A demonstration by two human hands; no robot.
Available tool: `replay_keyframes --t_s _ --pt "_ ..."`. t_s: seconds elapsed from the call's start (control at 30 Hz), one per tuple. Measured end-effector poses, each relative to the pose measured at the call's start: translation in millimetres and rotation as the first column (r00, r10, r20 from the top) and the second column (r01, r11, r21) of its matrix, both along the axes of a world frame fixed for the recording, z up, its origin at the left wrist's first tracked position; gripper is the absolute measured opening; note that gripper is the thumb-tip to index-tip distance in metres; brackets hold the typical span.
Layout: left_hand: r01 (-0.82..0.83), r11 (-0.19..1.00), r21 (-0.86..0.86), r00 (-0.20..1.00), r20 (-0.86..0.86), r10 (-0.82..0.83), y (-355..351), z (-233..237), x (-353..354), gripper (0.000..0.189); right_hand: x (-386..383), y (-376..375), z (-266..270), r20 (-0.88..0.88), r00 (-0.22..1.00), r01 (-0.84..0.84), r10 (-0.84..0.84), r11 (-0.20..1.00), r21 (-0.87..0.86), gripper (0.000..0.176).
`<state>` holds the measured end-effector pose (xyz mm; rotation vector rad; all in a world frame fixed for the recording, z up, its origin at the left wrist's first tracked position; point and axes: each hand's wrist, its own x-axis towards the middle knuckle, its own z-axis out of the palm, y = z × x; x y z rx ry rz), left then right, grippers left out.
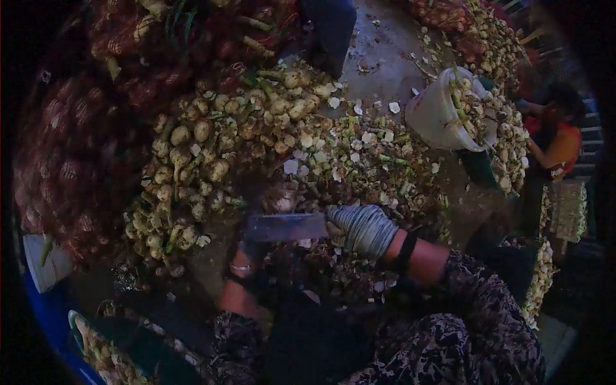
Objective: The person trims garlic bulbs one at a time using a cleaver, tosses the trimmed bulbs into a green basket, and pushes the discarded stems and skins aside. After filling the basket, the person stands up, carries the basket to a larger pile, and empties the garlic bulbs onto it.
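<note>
My right hand (362,228), in a pale striped glove, is wrapped round the handle end of a wide flat blade (287,227). The blade lies level, pointing left across the front of my left hand (255,247). Dark and blurred, my left hand has a light band at the wrist, and its fingers are mostly hidden behind the blade. Just above the blade is a round pale bulb (281,202); whether my left fingers touch it cannot be made out. Cut stalks and white trimmings (350,151) are strewn beyond my hands.
Piled bulbs with stalks (192,154) lie at the left, beside red net sacks (70,167). A tilted white bucket (436,112) with trimmings stands at the upper right. Another person (559,144) in orange sits at the far right. A green-rimmed container (128,340) is at the lower left.
</note>
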<state>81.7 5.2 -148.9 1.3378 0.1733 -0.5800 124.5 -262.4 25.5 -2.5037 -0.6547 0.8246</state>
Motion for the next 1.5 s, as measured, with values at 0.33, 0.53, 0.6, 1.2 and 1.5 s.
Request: replay_keyframes --t_s 0.33,0.53,0.6,1.2,1.5 --pt "-0.084 0.928 -0.364 0.991 -0.124 0.041 -25 66 -50 0.063 -21 0 22 -0.025 0.99 -0.138 0.139 0.989 0.057 0.026" --pt "-0.017 0.986 -0.165 0.999 0.026 0.022 -33 101 -51 0.062 -31 1 27 -0.06 0.992 -0.11 0.114 0.992 0.068 0.017" --pt "-0.008 0.994 -0.113 0.998 0.062 0.015 -34 108 -51 0.062 -31 6 30 -0.08 0.989 -0.122 0.125 0.992 0.042 0.018" --pt "0.029 0.997 -0.067 0.993 0.117 -0.021 -28 114 -53 0.059 -26 14 4 -0.003 0.981 -0.194 0.194 0.981 -0.029 0.021" --pt "-0.088 0.974 -0.21 0.996 0.0 0.09 -38 177 -52 0.051 7 -101 -119 -0.35 0.776 0.551 -0.524 0.834 -0.025 0.03"
